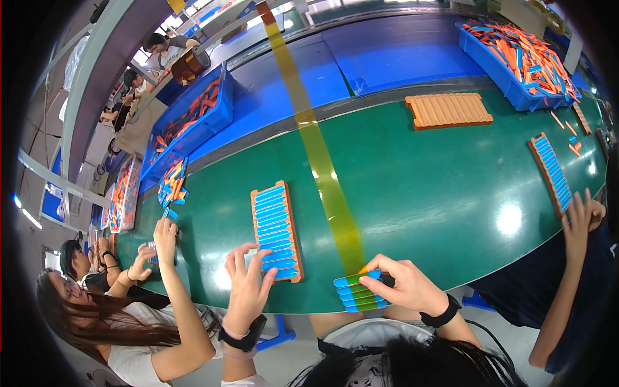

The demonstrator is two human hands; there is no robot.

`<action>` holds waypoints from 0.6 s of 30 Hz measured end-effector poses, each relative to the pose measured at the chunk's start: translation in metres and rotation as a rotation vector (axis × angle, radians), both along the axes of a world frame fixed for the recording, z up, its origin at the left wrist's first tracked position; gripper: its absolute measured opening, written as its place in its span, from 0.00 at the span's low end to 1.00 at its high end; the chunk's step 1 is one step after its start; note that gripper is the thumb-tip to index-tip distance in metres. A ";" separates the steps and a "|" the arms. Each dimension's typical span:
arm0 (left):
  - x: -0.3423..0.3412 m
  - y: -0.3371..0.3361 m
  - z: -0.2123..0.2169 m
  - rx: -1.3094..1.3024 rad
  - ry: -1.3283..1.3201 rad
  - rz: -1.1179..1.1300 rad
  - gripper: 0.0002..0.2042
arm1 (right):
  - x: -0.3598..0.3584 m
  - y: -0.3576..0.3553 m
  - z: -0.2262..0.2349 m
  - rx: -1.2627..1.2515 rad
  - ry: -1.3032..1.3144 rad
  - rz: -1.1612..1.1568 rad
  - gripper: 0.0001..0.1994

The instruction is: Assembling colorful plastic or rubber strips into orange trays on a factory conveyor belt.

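My left hand (246,287) is at the lower end of a brown slotted tray (293,248) filled with a row of blue strips. Its fingers are apart, thumb and forefinger close to the lowest strips, with no strip visible between them. At the table's near edge, my right hand (412,284) pinches the end of a blue strip (349,282), the topmost of several lying side by side. These strips lie across the near end of a long translucent amber tape (325,180), which stretches away over the green table.
The green table (412,187) carries a bare ridged tray (448,111) and another filled tray (551,171) by a co-worker's hand (580,216). Blue bins (516,97) hold orange and blue pieces. Loose strips (173,184) lie left, near another co-worker's hand (166,238).
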State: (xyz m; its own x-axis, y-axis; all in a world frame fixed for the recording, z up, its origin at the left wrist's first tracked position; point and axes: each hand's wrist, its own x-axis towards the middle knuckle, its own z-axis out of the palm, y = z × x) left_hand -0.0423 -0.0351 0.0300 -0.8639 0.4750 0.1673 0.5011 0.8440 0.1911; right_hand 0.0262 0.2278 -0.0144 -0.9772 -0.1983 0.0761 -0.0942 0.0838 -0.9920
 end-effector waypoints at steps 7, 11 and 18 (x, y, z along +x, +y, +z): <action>-0.021 0.008 0.042 -0.054 -0.070 -0.116 0.29 | 0.001 0.000 -0.002 0.017 0.006 -0.012 0.09; -0.039 0.008 0.028 -0.097 -0.109 -0.191 0.31 | 0.002 0.001 0.003 0.013 -0.002 -0.022 0.09; -0.046 0.006 0.017 -0.121 -0.114 -0.180 0.30 | 0.001 0.002 0.000 0.011 0.012 0.001 0.09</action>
State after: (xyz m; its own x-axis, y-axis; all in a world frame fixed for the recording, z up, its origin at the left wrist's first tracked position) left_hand -0.0880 -0.0291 0.0473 -0.7738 0.6334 0.0062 0.6262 0.7634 0.1581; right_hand 0.0277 0.2301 -0.0140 -0.9760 -0.2002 0.0855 -0.1061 0.0943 -0.9899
